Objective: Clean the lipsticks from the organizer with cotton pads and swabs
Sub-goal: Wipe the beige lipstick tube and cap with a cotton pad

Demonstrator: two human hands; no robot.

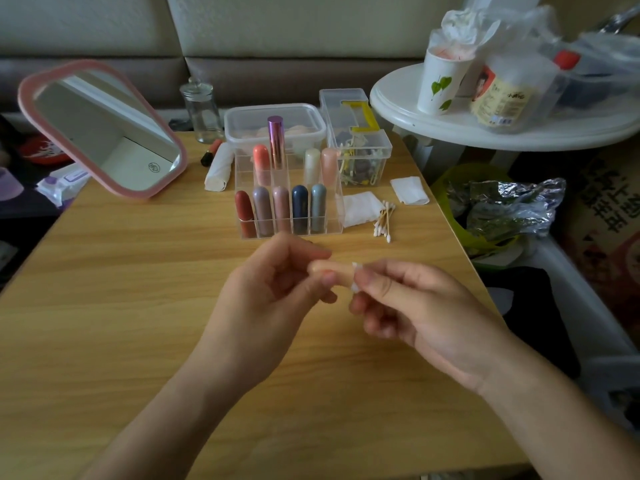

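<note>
Left hand (273, 285) gripping a peach lipstick (337, 270), right hand (415, 306) pinching a white cotton pad (354, 288) against its end, acrylic organizer (334, 211) behind

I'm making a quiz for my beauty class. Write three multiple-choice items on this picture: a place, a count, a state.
1. The cotton swabs lie: A. on the table, right of the organizer; B. inside the organizer; C. on the floor.
2. The organizer's front row holds how many lipsticks? A. three; B. five; C. seven.
3. The left hand: A. lies flat; B. holds a peach lipstick; C. hangs empty.
Answers: 1 A, they rest on the wood beside its right wall. 2 B, red, mauve, pink, navy, grey-blue. 3 B, its fingers curl round the tube while the right hand pinches a white pad at its end.
</note>
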